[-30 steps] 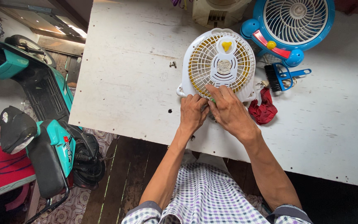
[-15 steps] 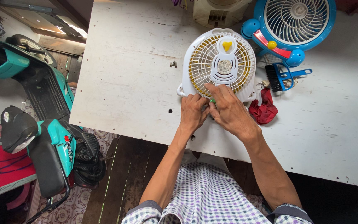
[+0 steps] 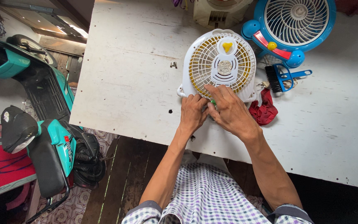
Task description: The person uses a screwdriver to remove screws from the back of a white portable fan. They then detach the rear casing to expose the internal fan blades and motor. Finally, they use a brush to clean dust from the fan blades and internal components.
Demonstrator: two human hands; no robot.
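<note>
A small white fan with a yellow grille (image 3: 220, 64) lies face up on the white worn table (image 3: 129, 83). My left hand (image 3: 193, 113) rests on the fan's near rim, fingers bent against its edge. My right hand (image 3: 228, 110) lies beside it, fingers spread over the lower grille and rim. A small green thing shows between the two hands; what it is I cannot tell.
A blue fan (image 3: 295, 25) and a beige appliance (image 3: 218, 11) stand at the table's far edge. A blue brush (image 3: 282, 76) and a red cloth (image 3: 264, 110) lie right of the white fan. A teal scooter (image 3: 34, 112) is parked left of the table.
Both hands stay at the fan's near rim with only slight finger shifts. The fan has not moved.
</note>
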